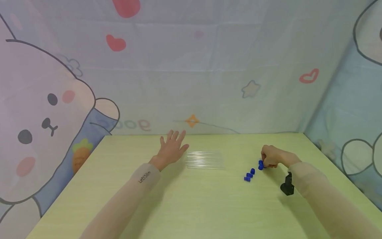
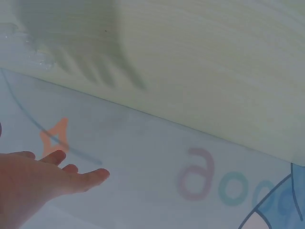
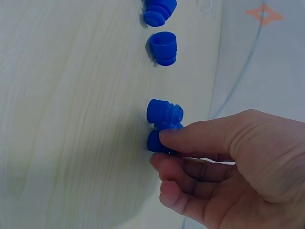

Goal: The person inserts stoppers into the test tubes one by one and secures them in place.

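My right hand point(image 1: 271, 156) pinches a blue tube stopper point(image 3: 155, 142) between thumb and forefinger at the table top. Another ribbed blue stopper point(image 3: 162, 112) lies against it, just beside the thumb. Closer to the middle, several more hollow blue stoppers point(image 1: 249, 175) lie in a short slanting row; one of them point(image 3: 164, 47) shows its open end in the right wrist view. My left hand point(image 1: 171, 147) hovers with spread fingers over the table, by the left end of a row of clear plastic tubes point(image 1: 206, 160). It holds nothing.
The pale wooden table point(image 1: 191, 202) ends at a printed cloth backdrop point(image 1: 185, 73) behind it, with more cloth on both sides. A black wrist mount point(image 1: 287, 186) hangs under my right sleeve.
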The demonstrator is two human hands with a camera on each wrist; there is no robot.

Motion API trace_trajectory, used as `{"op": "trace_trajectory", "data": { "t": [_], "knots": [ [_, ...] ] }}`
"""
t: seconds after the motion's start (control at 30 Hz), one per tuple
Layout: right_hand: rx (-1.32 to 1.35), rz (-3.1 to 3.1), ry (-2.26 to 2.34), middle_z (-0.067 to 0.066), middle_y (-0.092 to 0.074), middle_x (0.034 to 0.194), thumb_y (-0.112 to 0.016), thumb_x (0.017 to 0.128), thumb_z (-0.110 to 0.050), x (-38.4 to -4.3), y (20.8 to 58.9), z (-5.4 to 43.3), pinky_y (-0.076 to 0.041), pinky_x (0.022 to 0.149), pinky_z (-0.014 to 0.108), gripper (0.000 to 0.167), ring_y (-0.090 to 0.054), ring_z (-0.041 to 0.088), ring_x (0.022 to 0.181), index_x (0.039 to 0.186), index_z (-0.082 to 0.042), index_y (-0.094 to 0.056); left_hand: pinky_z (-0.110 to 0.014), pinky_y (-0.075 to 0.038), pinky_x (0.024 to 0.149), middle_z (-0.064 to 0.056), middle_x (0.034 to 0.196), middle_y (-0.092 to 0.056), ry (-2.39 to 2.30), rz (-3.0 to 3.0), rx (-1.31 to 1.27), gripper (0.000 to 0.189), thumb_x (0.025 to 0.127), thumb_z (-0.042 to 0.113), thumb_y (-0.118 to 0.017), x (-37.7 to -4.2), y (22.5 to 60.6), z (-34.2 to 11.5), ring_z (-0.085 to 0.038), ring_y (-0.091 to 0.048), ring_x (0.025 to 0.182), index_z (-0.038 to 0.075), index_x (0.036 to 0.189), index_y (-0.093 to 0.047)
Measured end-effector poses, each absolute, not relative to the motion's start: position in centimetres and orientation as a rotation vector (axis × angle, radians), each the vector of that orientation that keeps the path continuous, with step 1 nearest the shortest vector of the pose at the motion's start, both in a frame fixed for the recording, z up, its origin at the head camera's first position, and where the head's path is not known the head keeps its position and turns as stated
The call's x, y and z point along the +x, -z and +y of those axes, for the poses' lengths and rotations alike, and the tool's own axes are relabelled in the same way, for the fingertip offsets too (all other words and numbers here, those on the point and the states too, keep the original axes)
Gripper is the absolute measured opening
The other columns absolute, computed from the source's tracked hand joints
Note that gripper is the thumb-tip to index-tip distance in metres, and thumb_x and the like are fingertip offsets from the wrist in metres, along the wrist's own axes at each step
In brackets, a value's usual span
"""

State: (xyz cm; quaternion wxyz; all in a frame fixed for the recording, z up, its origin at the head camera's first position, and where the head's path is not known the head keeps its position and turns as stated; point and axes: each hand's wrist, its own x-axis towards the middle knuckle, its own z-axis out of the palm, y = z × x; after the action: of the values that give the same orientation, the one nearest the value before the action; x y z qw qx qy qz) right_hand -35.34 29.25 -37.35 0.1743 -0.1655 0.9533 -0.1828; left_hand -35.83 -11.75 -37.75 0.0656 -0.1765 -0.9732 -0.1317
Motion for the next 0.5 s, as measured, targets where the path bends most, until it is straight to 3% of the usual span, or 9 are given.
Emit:
{"op": "trace_trajectory", "data": {
  "t": [0.33,0.5],
  "knots": [
    [-0.448,2.733,0.507,0.002,-0.057,0.057,-0.062,0.077,0.006,-35.3,37.4,29.4,-0.045,0.048,0.023,0.008,-0.049,0.011,0.05,0.072,-0.001,-0.061,-0.059,-0.034,0.107,-0.021,0.146,-0.041,0.439,-2.906,-0.604,0.056,0.104,0.039,-0.037,-36.9,38.5,-9.6,-0.041,-0.033,0.137,0.01,0.151,-0.029],
    [-0.463,2.736,0.538,0.002,-0.057,0.057,-0.063,0.076,0.006,-35.2,37.6,29.3,-0.044,0.048,0.023,0.009,-0.049,0.011,0.049,0.071,-0.001,-0.062,-0.055,-0.04,0.102,-0.022,0.136,-0.048,0.448,-2.933,-0.62,0.052,0.104,0.037,-0.037,-37.4,39.0,-8.5,-0.04,-0.041,0.128,0.008,0.147,-0.035]
  ]
}}
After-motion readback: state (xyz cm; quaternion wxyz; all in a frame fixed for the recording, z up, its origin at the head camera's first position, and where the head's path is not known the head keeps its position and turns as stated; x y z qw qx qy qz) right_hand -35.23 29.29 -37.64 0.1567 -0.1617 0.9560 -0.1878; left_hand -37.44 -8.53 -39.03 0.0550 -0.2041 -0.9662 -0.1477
